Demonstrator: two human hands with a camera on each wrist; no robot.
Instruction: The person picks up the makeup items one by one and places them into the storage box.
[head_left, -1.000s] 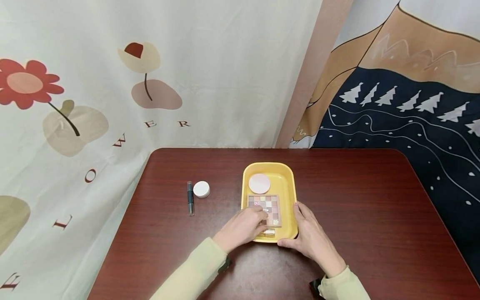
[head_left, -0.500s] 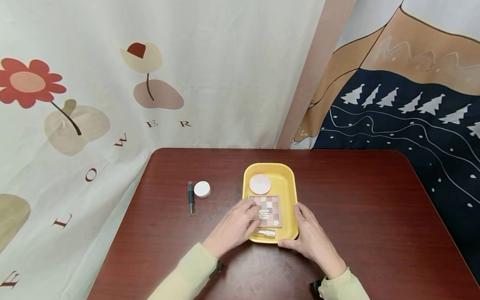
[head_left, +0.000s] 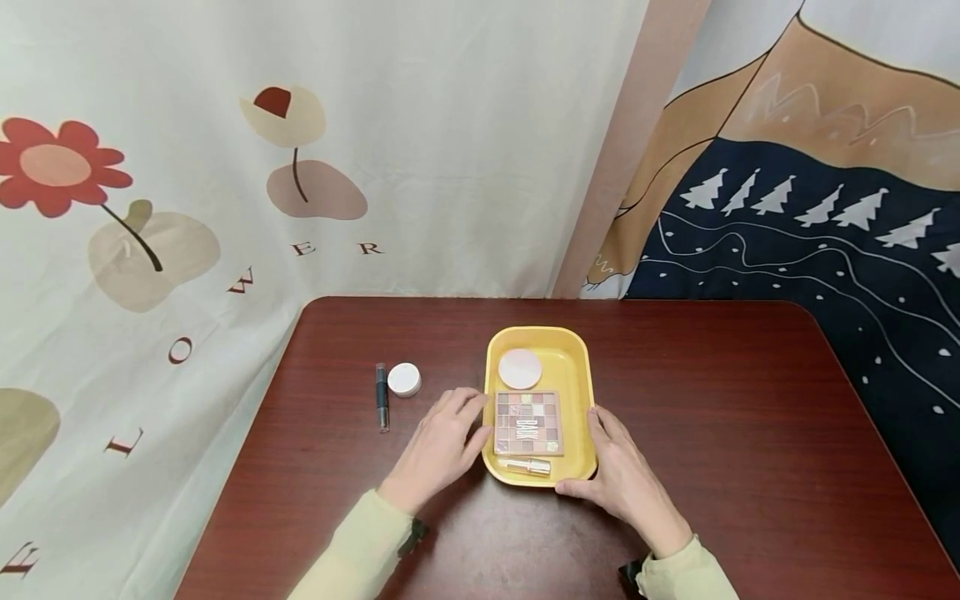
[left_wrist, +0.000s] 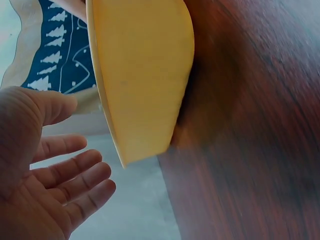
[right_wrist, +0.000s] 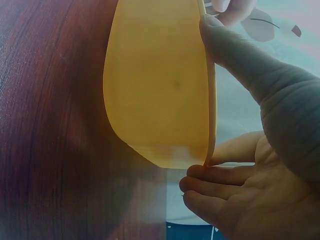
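Observation:
A yellow tray [head_left: 574, 392] stands on the table in the head view. My right hand [head_left: 626, 471] holds its near right corner, thumb at the near rim and fingers along the right side. Beside the left wall is my left hand [head_left: 438, 446], fingers loosely spread and nothing in them; the left wrist view shows a gap between it and the tray. Inside the tray lie a round pale pink compact [head_left: 520, 369], an eyeshadow palette [head_left: 528, 423] with lettering on its lid, and a small gold lipstick-like tube [head_left: 527, 467] at the near end.
Left of the tray, a white round jar [head_left: 404, 380] stands next to a slim dark double-ended tube [head_left: 382, 398]. The reddish-brown table [head_left: 720, 392] reaches back to a printed curtain [head_left: 450, 167] and a dark blue patterned cloth [head_left: 787, 242].
My left hand has drawn back leftward from over the palette to outside the tray, uncovering the palette's lettering and the gold tube. The right hand stays at the tray's corner.

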